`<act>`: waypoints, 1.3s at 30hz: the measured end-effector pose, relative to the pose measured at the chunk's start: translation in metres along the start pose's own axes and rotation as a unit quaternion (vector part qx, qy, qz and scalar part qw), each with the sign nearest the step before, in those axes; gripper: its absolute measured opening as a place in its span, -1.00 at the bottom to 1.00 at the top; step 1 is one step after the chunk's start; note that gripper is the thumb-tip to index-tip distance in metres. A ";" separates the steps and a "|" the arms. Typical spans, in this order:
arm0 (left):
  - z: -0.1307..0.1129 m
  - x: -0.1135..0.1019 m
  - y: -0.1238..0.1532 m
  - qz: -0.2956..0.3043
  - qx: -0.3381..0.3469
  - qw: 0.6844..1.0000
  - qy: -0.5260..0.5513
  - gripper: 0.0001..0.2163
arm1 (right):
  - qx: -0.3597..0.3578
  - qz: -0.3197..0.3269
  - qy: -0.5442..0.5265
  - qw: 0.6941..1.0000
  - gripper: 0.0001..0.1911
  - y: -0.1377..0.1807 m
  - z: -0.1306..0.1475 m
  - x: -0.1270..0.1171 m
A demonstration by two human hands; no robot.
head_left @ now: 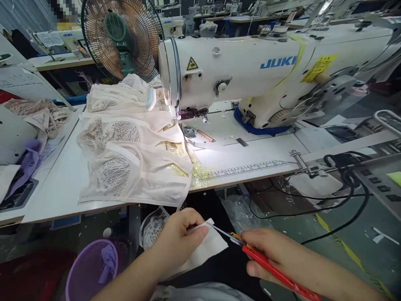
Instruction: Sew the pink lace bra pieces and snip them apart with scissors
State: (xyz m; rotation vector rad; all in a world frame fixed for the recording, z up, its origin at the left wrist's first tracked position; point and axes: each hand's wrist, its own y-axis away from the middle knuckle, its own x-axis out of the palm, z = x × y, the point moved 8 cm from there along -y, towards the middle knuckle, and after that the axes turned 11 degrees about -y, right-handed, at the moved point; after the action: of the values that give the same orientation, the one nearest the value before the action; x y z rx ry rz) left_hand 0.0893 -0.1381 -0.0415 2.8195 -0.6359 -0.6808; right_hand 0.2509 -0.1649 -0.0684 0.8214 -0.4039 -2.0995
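Low over the lap, my left hand pinches the edge of a white bra between thumb and fingers. Part of its lace hangs behind that hand. Closed around red-handled scissors, my right hand is just to the right. The thin metal blade points left and reaches the cloth edge by my left thumb. Whether the blades are apart is too small to tell. Above my hands, a stack of cream lace bras lies on the sewing table, partly overhanging its front edge.
A white sewing machine stands over the table, its lamp lit. A ruler strip runs along the front edge. Behind the stack is a fan. A purple bin stands at lower left. Black cables hang at right.
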 end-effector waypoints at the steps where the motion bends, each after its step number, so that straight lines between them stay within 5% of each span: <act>1: 0.001 0.001 0.000 0.002 -0.007 1.000 0.011 -0.81 | 0.000 -0.001 0.007 1.000 -0.55 0.001 0.000 -0.001; 11: 0.003 0.010 -0.006 0.022 -0.028 0.995 0.091 -0.76 | -0.020 -0.029 0.056 0.998 -0.53 0.004 0.011 -0.010; 32: -0.003 0.005 -0.005 0.027 0.000 0.998 0.052 -0.75 | -0.009 -0.099 0.025 0.995 -0.54 -0.001 -0.005 -0.009; 39: -0.002 -0.003 0.001 0.014 0.038 0.998 0.052 -0.74 | -0.192 -0.264 -0.133 0.936 -0.55 0.011 0.035 -0.023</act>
State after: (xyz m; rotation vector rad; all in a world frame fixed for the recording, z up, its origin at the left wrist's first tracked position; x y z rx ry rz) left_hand 0.0877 -0.1374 -0.0385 2.8871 -0.6941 -0.5115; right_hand 0.2435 -0.1534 -0.0275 0.4406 0.1143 -2.6853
